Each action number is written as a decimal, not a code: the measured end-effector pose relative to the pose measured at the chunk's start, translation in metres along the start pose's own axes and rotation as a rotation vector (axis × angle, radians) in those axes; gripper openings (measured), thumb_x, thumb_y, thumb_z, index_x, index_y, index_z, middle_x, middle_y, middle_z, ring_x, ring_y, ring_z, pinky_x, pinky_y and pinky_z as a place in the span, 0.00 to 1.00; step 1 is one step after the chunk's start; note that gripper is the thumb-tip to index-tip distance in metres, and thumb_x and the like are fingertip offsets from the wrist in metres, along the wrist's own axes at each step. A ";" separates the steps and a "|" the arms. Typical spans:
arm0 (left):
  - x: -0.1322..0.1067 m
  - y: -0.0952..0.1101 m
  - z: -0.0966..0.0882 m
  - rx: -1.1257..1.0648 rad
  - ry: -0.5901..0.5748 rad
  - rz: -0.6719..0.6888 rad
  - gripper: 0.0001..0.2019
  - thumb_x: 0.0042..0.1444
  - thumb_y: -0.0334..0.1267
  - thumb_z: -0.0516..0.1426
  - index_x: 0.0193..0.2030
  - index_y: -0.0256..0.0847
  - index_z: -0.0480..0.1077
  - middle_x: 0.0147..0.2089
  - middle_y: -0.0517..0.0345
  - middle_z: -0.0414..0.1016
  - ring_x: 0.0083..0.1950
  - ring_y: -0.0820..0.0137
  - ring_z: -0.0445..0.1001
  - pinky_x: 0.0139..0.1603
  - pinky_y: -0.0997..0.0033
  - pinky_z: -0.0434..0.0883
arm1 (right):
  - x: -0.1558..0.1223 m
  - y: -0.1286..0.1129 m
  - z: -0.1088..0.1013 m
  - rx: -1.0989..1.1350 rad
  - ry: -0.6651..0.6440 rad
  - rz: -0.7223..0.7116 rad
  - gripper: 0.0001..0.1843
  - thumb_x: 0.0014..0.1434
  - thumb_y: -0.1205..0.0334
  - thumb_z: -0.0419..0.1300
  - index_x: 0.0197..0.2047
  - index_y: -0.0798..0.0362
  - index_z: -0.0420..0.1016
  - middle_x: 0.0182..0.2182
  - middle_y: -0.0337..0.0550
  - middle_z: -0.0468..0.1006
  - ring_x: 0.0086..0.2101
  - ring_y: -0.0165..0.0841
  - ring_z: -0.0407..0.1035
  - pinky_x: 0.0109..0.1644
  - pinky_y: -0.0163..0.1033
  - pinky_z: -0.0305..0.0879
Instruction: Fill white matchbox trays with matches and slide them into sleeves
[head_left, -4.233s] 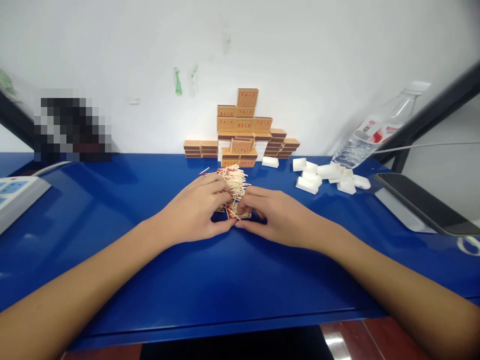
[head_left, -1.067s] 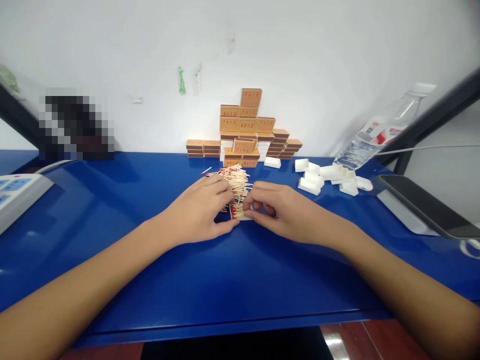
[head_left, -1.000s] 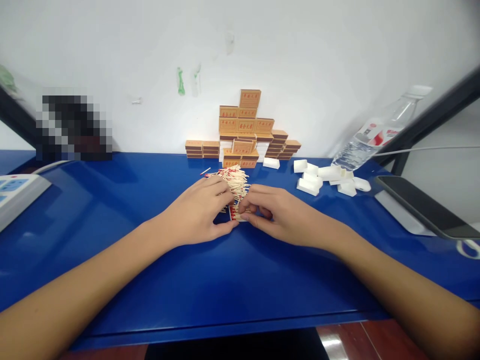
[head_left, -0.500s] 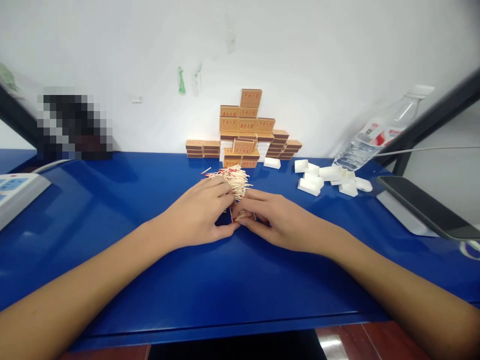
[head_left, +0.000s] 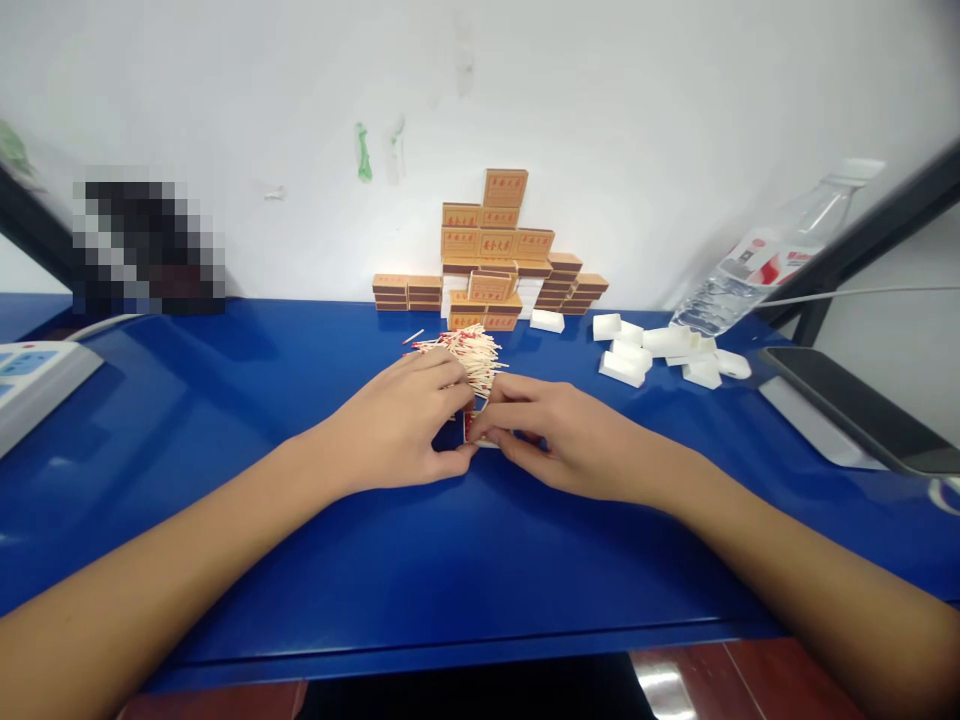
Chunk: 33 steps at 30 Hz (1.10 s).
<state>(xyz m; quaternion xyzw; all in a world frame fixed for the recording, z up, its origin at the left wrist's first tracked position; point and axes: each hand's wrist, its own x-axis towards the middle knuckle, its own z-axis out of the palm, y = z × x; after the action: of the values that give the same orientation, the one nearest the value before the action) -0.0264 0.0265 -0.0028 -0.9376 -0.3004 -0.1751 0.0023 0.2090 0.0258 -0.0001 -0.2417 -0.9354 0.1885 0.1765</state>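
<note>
My left hand (head_left: 397, 425) and my right hand (head_left: 559, 435) meet at the middle of a blue table (head_left: 300, 560). Between their fingertips sits a small bundle of red-tipped matches (head_left: 471, 428), in what looks like a white tray, mostly hidden by the fingers. Both hands are curled, thumbs and fingers pinched on that bundle. Just behind the fingers lies a loose heap of matches (head_left: 461, 350). The left hand's fingertips touch the near edge of that heap.
Stacked orange matchboxes (head_left: 491, 260) stand against the white wall. Several white inner trays (head_left: 652, 350) lie to the right, near a tilted water bottle (head_left: 765, 265) and a dark phone (head_left: 855, 410). A white power strip (head_left: 34, 375) sits at the left edge.
The hands have stayed at the same spot and only the fingers have shifted around the match bundle; the right hand's fingers now cover more of it. The view has tilted slightly.
</note>
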 end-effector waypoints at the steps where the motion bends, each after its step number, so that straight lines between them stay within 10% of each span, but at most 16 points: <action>1: 0.000 0.000 0.000 0.003 0.000 0.002 0.09 0.62 0.42 0.60 0.38 0.38 0.74 0.43 0.50 0.74 0.51 0.58 0.72 0.58 0.54 0.71 | 0.000 0.000 0.000 -0.005 -0.002 0.000 0.12 0.71 0.70 0.54 0.47 0.51 0.78 0.45 0.46 0.74 0.39 0.33 0.70 0.43 0.40 0.66; 33: -0.001 0.002 0.001 0.001 0.030 0.031 0.10 0.62 0.42 0.60 0.43 0.37 0.74 0.43 0.49 0.75 0.49 0.58 0.72 0.58 0.54 0.72 | 0.001 0.016 0.001 -0.127 0.076 0.098 0.06 0.69 0.68 0.58 0.47 0.51 0.75 0.43 0.45 0.71 0.39 0.35 0.69 0.42 0.39 0.66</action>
<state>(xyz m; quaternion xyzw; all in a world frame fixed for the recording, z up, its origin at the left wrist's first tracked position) -0.0259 0.0246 -0.0043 -0.9394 -0.2859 -0.1886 0.0101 0.2139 0.0394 -0.0077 -0.3050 -0.9251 0.1278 0.1867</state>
